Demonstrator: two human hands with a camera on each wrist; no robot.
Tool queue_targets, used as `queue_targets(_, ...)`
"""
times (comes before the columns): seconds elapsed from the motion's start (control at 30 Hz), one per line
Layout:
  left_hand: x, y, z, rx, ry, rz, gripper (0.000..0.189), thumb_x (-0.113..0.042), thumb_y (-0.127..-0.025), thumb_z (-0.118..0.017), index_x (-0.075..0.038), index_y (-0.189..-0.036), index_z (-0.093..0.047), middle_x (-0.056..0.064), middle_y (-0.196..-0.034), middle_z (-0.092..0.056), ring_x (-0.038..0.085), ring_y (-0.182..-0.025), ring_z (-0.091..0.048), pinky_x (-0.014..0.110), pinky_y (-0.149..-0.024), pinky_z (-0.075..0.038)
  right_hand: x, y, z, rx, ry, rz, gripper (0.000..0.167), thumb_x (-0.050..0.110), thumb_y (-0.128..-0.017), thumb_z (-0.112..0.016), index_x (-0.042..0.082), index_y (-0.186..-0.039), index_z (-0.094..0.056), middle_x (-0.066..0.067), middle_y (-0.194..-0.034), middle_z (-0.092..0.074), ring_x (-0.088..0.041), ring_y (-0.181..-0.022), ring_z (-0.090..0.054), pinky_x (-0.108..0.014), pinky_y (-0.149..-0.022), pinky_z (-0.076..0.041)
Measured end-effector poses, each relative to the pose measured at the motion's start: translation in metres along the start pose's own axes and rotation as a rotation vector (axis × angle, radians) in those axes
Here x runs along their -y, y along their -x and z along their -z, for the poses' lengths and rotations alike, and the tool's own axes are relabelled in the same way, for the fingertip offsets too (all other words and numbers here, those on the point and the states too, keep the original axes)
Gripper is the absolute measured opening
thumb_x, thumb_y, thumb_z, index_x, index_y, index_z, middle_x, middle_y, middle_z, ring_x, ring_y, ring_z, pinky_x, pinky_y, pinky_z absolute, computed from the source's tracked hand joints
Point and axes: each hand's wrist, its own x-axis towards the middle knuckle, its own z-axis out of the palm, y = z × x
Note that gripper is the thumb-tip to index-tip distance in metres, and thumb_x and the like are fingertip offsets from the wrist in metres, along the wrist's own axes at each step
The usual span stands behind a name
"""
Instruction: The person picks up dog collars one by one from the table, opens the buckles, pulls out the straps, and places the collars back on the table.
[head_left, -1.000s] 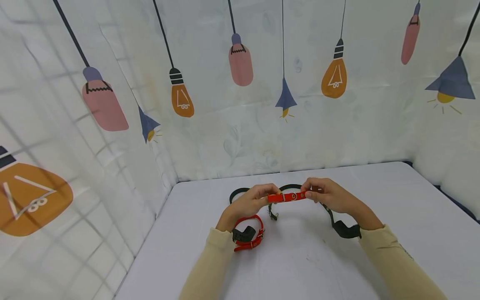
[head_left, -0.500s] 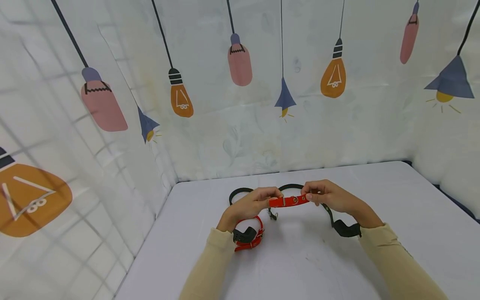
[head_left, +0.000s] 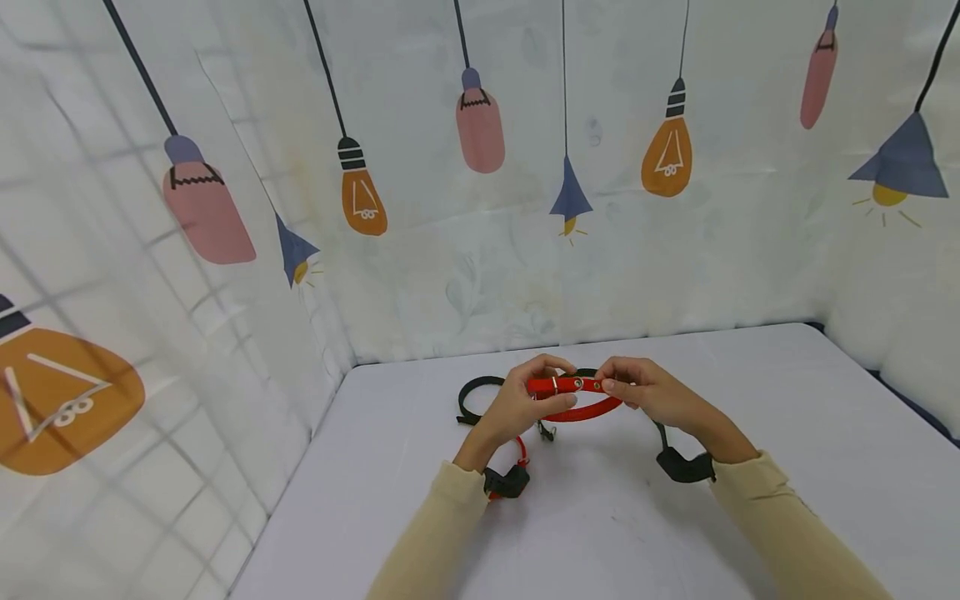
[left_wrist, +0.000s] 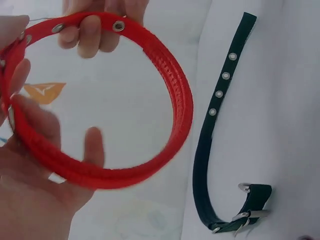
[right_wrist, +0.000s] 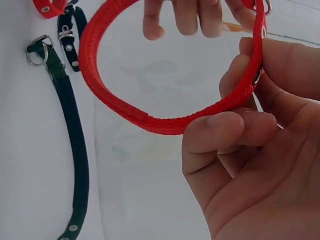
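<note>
Backdrop point(head_left: 480, 283) with printed lamps, far side. White table point(head_left: 600, 533) before it, nearer. Over it, left hand point(head_left: 519, 403) grips a red collar point(head_left: 588, 412) beside its buckle; right hand point(head_left: 658, 388) pinches the eyeleted strap, collar curved into a loop between them. Dark collar point(head_left: 462, 398) lies farther left. Second red collar point(head_left: 523, 451) nearer, partly hidden by left wrist. Buckle point(head_left: 555, 385) silvery.

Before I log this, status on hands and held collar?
Left hand, right hand: both gripping red collar. Collar looped, held above table. Dark green strap lies apart, not blocking.
</note>
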Motion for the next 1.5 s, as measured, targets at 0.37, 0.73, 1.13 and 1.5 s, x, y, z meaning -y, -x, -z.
queue_targets(0.37, 0.003, -0.002, -0.008, -0.149, -0.006, -0.136, 0.021, -0.017, -0.091, -0.079, -0.010, -0.111, -0.078, 0.002, -0.095, -0.067, 0.014, -0.084, -0.064, 0.024, -0.066, -0.053, 0.002, -0.001, -0.007, 0.026, 0.001, 0.001, 0.017, 0.022, -0.108, -0.053, 0.007, -0.105, -0.059, -0.017, -0.085, -0.051, -0.018, -0.070, -0.043, -0.026, -0.059, -0.037)
queue_targets(0.73, 0.002, 0.000, 0.009, -0.077, -0.007, 0.010, 0.030, -0.029, -0.092, -0.078, -0.014, -0.118, -0.073, 0.002, -0.102, -0.075, 0.022, -0.084, -0.070, 0.025, -0.070, -0.054, 0.004, 0.003, 0.003, -0.007, 0.006, 0.001, 0.017, 0.021, -0.107, -0.054, 0.005, -0.107, -0.059, -0.011, -0.081, -0.048, -0.013, -0.061, -0.039, -0.025, -0.053, -0.035)
queue_targets(1.13, 0.001, 0.005, 0.033, 0.105, -0.047, 0.027, 0.023, -0.019, -0.103, -0.063, -0.002, -0.116, -0.070, 0.022, -0.111, -0.068, 0.028, -0.101, -0.065, 0.039, -0.101, -0.053, 0.002, 0.008, 0.015, -0.007, -0.008, 0.012, 0.017, 0.017, -0.106, -0.054, 0.000, -0.110, -0.058, -0.006, -0.073, -0.046, -0.015, -0.064, -0.048, -0.030, -0.061, -0.043)
queue_targets(1.5, 0.002, 0.009, 0.047, 0.090, -0.040, -0.042, 0.021, -0.018, -0.104, -0.061, -0.002, -0.114, -0.068, 0.012, -0.102, -0.069, 0.016, -0.098, -0.063, 0.035, -0.095, -0.052, 0.000, 0.013, 0.029, -0.025, 0.012, 0.018, 0.019, 0.019, -0.107, -0.053, 0.000, -0.110, -0.059, 0.002, -0.084, -0.052, -0.025, -0.074, -0.052, -0.032, -0.066, -0.041)
